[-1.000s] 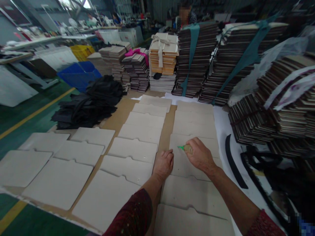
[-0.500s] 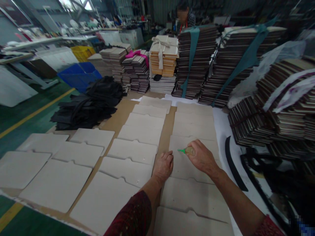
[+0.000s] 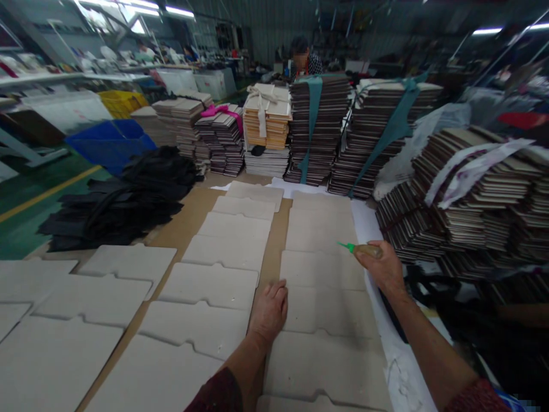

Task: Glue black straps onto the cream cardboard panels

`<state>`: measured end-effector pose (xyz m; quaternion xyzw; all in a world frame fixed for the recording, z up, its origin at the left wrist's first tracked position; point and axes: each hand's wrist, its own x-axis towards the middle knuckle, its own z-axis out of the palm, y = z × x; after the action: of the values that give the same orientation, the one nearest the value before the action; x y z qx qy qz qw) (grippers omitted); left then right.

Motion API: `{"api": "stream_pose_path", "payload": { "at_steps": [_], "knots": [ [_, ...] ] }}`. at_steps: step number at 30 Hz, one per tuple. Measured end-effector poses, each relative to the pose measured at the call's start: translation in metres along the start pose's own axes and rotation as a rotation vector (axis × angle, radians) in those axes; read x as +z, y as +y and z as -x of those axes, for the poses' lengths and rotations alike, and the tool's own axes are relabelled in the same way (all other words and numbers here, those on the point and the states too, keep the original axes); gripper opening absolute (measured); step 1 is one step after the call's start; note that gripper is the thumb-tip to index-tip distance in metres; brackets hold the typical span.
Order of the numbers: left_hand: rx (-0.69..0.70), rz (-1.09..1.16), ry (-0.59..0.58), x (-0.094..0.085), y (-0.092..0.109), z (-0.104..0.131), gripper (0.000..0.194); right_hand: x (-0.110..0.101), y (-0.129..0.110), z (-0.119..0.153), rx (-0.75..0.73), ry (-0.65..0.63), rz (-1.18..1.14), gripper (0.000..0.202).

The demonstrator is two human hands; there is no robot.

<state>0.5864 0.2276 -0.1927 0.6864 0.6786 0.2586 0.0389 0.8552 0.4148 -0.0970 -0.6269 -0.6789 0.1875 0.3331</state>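
Over the right column of boards (image 3: 321, 309), the right hand (image 3: 387, 270) grips a green-tipped tool (image 3: 366, 250), seemingly raised; meeting a board would call for lowering it. Left hand (image 3: 269, 312) rests at their edge, fingers bent; whether it's pinching, I can't tell.

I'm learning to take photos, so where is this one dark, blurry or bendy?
In the head view, the ceiling lights glare but the back of the room looks dim; a soft shadow crosses the pale panels near the right hand; dark stuff at lower right looks smeary; stacks by the right edge look stretched.
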Motion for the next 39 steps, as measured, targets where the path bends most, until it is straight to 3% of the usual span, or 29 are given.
{"api": "stream_pose_path", "payload": {
  "at_steps": [4, 11, 28, 34, 39],
  "knots": [
    [0.010, 0.003, 0.007, 0.003, -0.003, 0.001, 0.018, -0.009, 0.011, -0.014, -0.046, -0.042, 0.097, 0.034],
    [0.015, -0.015, 0.013, 0.003, -0.004, 0.000, 0.017, -0.002, 0.019, -0.022, -0.147, -0.160, 0.201, 0.025],
    [0.015, 0.014, 0.039, -0.002, -0.002, -0.002, 0.019, -0.010, 0.010, -0.036, -0.219, -0.242, 0.316, 0.019],
    [-0.018, 0.146, 0.057, 0.002, -0.006, 0.000, 0.020, 0.002, 0.006, -0.030, -0.173, -0.198, 0.271, 0.020],
    [-0.090, 0.227, 0.125, -0.001, -0.006, -0.001, 0.020, 0.006, 0.009, -0.030, -0.096, -0.067, 0.210, 0.028]
  ]
}}
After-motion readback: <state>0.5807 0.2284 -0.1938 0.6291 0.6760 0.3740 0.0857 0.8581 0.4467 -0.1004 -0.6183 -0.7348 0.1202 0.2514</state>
